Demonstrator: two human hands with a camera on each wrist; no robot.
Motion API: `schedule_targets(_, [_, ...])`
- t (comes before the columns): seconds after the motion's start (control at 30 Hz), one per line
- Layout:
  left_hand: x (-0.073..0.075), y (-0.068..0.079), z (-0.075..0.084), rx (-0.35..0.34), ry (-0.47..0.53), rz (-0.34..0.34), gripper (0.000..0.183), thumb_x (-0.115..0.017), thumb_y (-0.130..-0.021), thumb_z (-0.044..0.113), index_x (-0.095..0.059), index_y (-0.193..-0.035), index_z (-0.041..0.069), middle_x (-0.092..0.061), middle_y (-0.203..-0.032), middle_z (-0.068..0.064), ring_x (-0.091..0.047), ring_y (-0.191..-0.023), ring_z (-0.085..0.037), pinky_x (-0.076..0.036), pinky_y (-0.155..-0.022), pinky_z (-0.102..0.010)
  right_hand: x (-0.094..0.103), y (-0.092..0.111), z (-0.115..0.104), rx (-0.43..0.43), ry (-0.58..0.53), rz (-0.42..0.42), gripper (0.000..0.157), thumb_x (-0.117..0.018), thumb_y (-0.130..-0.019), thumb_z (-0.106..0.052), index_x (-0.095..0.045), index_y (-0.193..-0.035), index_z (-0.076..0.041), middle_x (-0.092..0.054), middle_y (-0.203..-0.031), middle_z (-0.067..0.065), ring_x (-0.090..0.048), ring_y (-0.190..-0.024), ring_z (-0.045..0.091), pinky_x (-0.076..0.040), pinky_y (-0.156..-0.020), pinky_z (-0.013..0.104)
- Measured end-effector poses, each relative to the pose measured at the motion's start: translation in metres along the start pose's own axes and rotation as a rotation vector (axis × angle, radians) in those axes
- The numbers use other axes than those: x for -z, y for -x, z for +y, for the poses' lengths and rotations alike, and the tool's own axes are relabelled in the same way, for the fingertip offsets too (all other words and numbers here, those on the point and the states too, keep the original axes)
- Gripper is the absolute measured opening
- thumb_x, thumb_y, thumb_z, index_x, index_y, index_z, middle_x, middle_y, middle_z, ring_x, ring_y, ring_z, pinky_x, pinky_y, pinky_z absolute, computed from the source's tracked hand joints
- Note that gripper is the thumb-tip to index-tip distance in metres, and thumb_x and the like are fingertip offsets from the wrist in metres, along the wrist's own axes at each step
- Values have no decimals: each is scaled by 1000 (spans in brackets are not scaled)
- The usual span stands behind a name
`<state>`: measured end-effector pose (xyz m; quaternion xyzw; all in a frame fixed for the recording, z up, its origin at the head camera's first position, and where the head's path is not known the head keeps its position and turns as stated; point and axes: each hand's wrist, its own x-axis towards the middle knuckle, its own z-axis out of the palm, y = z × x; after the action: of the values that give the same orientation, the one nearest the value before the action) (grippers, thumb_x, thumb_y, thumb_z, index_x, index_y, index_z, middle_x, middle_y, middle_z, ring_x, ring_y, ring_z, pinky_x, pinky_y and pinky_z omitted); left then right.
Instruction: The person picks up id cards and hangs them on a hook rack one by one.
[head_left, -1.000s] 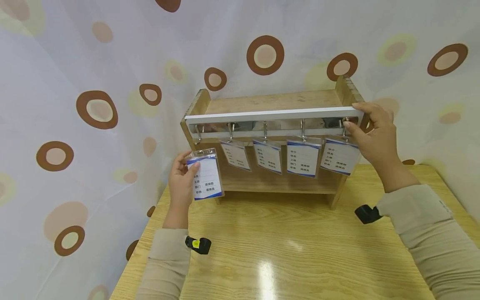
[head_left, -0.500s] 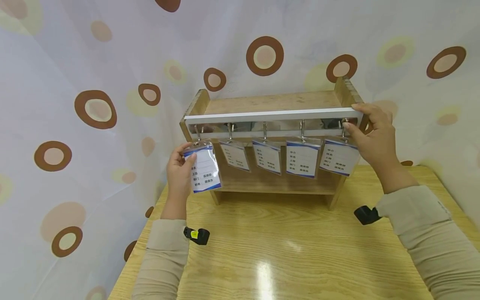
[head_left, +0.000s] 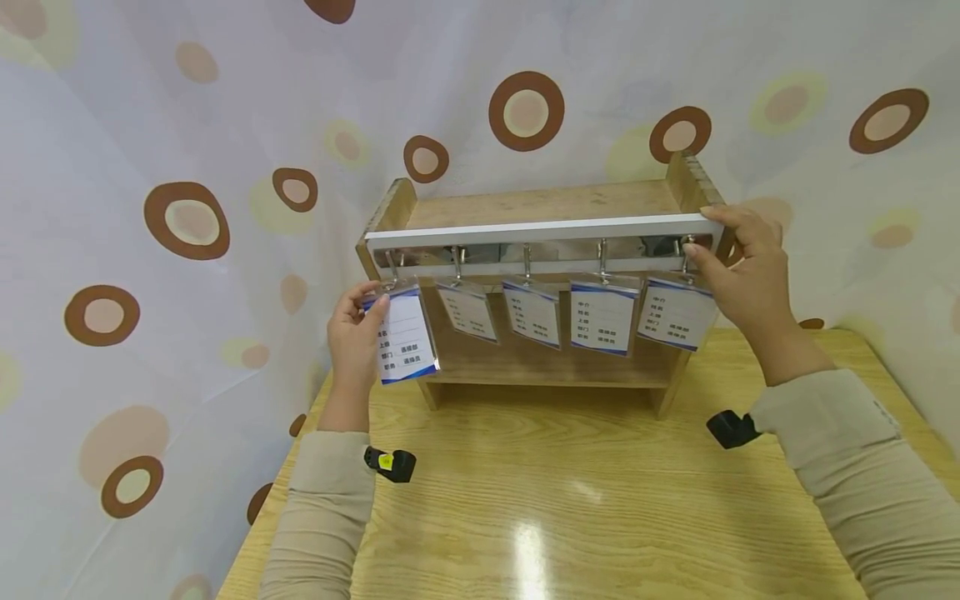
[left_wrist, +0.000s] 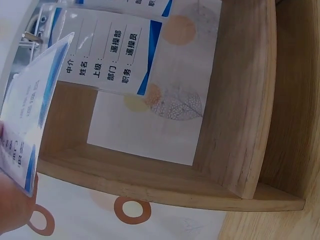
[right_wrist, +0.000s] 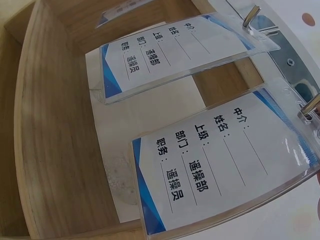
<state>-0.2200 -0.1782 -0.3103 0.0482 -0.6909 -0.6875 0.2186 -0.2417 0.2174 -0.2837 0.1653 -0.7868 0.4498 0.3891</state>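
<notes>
At the left end of the rack, my left hand (head_left: 351, 337) pinches a clear-sleeved name badge (head_left: 408, 337) by its upper left edge. The badge's top is at the leftmost hook (head_left: 392, 265); whether the hook passes through its slot is hard to tell. In the left wrist view this badge (left_wrist: 32, 112) is tilted. My right hand (head_left: 752, 271) grips the right end of the hook rail (head_left: 555, 227), thumb in front near the last hook and fingers over the top. Several other badges hang from the rail, including a right-end badge (head_left: 677, 314), also large in the right wrist view.
The rail is fixed along the front of a small wooden shelf (head_left: 547, 200), which stands on a wood-grain table (head_left: 570, 500). A patterned cloth (head_left: 247, 108) covers the wall behind and at the left.
My left hand has raised the badge from below the leftmost hook up to it, then shifted slightly left. The right hand has kept its place on the rail.
</notes>
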Motion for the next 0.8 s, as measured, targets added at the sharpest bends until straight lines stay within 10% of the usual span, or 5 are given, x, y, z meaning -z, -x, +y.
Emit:
schedule_targets(0.33, [-4, -4, -3, 44, -56, 8, 24, -56, -83, 8, -56, -107, 7, -53, -90, -1, -49, -70, -11, -43, -56, -20, 0, -1, 0, 18, -18, -2, 38, -63, -70, 12, -54, -106, 3, -46, -100, -22, -32, -84, 1, -26, -62, 17])
schedule_targets(0.8, [-1, -18, -18, -130, -160, 28, 32, -60, -80, 8, -53, -111, 11, -47, -82, 0, -44, -73, -11, -39, -58, -22, 2, 0, -18, 17, -14, -10, 37, -62, -71, 12, -54, -106, 4, -47, -100, -19, -30, -85, 1, -25, -61, 15])
